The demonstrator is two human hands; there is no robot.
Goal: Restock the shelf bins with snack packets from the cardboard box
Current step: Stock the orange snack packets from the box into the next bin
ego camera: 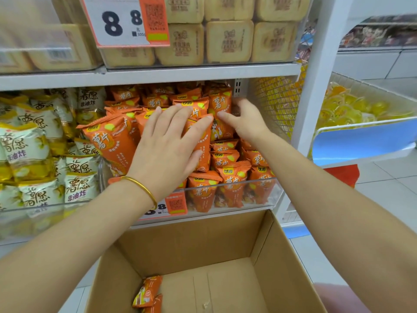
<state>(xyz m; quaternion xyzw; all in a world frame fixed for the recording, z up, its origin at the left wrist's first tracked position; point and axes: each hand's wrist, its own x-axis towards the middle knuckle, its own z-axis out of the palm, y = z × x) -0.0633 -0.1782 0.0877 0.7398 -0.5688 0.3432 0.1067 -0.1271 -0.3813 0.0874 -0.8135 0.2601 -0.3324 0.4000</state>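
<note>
Reaching over the cardboard box (pixel 277 256) with both arms, you have your hands in the clear bin (pixel 248 180) on the middle shelf, which is heaped with orange snack packets (pixel 228 158); your left hand (pixel 167 141) lies flat on the heap, fingers straight and spread, pressing on the packets and grasping none; your right hand (pixel 244 119) holds an upright packet (pixel 220 105) at the bin's right end, thumb on its printed face and fingers curled behind it; those fingers are blurred, so it seems a pinch rather than a full clasp. That packet stands with its long axis vertical and its crimped top seam up, face toward you; the packets along the clear front wall stand the same way; a large packet (pixel 110 143) just left of your left hand leans, its top tipped toward the upper left. In the box, two spare packets (pixel 147 290) lie against the left wall near the bottom edge of the view, long axes slanted, tops up and to the right. A gold bangle (pixel 144 188) sits on your left wrist; white and yellow packets (pixel 33 143) fill the neighbouring bin to the left; square stamped pastries (pixel 228 41) and a price card (pixel 126 21) sit on the shelf above; a wire basket of yellow jelly cups (pixel 349 105) hangs at the right.
</note>
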